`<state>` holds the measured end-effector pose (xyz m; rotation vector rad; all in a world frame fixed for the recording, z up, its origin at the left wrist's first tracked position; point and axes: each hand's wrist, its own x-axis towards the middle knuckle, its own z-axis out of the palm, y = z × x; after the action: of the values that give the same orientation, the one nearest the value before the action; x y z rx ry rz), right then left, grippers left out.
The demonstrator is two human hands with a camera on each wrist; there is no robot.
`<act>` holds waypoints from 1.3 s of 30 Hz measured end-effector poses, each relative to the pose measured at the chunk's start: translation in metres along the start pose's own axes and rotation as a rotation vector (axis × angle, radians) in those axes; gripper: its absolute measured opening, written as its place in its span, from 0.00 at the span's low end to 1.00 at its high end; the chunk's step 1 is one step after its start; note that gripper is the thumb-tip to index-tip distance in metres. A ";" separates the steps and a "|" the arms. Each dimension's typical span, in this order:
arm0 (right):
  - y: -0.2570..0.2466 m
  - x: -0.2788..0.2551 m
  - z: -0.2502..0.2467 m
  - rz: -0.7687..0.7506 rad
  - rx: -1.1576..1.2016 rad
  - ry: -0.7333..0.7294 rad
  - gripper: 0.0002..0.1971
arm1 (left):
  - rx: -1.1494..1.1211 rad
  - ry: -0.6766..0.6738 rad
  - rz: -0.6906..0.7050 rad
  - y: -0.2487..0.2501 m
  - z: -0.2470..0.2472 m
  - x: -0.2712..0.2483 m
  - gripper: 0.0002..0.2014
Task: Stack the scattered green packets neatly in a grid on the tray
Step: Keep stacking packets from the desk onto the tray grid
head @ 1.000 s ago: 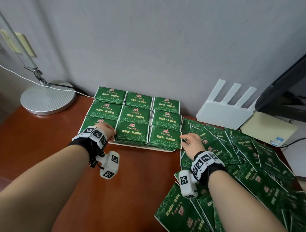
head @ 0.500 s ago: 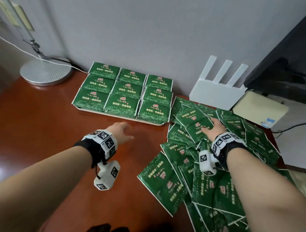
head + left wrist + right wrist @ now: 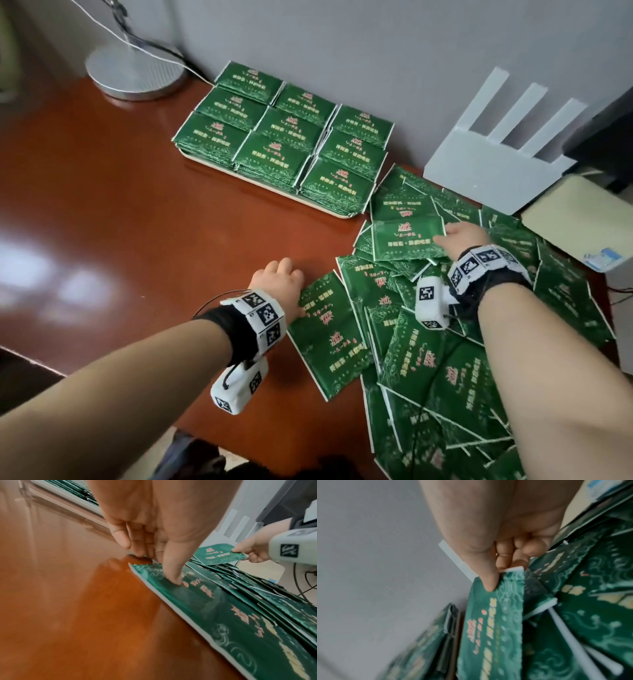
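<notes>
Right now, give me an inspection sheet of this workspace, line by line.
Surface: glossy brown desk, against a grey wall.
Job's things: tray carries a three-by-three grid of green packet stacks; loose packets lie heaped on the desk to its right.
Clutter: lamp base, white router, cream box.
Grips: right hand pinches one packet lifted off the heap; left hand presses its thumb on the packet at the heap's edge, fingers at its rim.
Cables: white lamp cord; dark leads at the right edge.
Surroundings: dark equipment at the far right, unclear.
</notes>
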<state>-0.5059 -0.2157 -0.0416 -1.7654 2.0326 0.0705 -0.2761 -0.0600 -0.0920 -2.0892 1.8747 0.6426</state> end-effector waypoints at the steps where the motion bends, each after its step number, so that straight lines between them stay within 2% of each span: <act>1: -0.003 -0.007 -0.004 -0.020 0.010 -0.018 0.18 | 0.002 -0.008 -0.007 0.001 -0.001 0.001 0.27; 6: -0.018 -0.046 -0.002 -0.104 0.099 -0.108 0.11 | 0.040 -0.053 -0.022 -0.012 -0.016 0.011 0.22; 10: -0.034 -0.075 0.023 -0.081 0.120 -0.237 0.05 | 0.100 0.011 -0.052 -0.058 -0.033 0.017 0.27; 13: -0.047 -0.086 0.054 -0.047 0.103 -0.334 0.12 | 0.112 0.093 -0.082 -0.106 -0.046 0.024 0.28; 16: -0.062 -0.093 0.089 0.074 0.290 -0.235 0.24 | 0.012 0.155 -0.129 -0.145 -0.060 0.025 0.28; 19: -0.082 -0.102 0.110 0.145 0.546 -0.033 0.36 | -0.049 0.041 -0.114 -0.166 -0.057 0.013 0.39; 21: -0.097 -0.107 0.114 0.149 0.626 0.067 0.42 | -0.031 -0.029 -0.073 -0.169 -0.045 0.004 0.46; 23: -0.110 -0.111 0.116 0.136 0.589 0.088 0.40 | 0.007 -0.037 -0.006 -0.164 -0.032 -0.004 0.46; 29: -0.112 -0.132 0.125 0.143 0.459 0.076 0.23 | 0.046 -0.056 0.182 -0.147 -0.022 0.002 0.36; 31: -0.104 -0.140 0.123 0.167 0.465 0.099 0.18 | 0.007 -0.012 0.170 -0.153 -0.028 0.009 0.37; 33: -0.097 -0.145 0.124 0.186 0.502 0.102 0.12 | -0.054 0.049 0.080 -0.164 -0.033 0.012 0.35; 36: -0.095 -0.151 0.125 0.222 0.642 0.042 0.16 | -0.161 0.042 -0.049 -0.176 -0.037 0.014 0.36; 39: -0.102 -0.154 0.126 0.248 0.678 0.001 0.30 | -0.198 0.010 -0.092 -0.175 -0.036 0.013 0.42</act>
<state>-0.3591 -0.0504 -0.0740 -1.0922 1.9443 -0.4865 -0.0968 -0.0653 -0.0842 -2.2881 1.7721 0.8273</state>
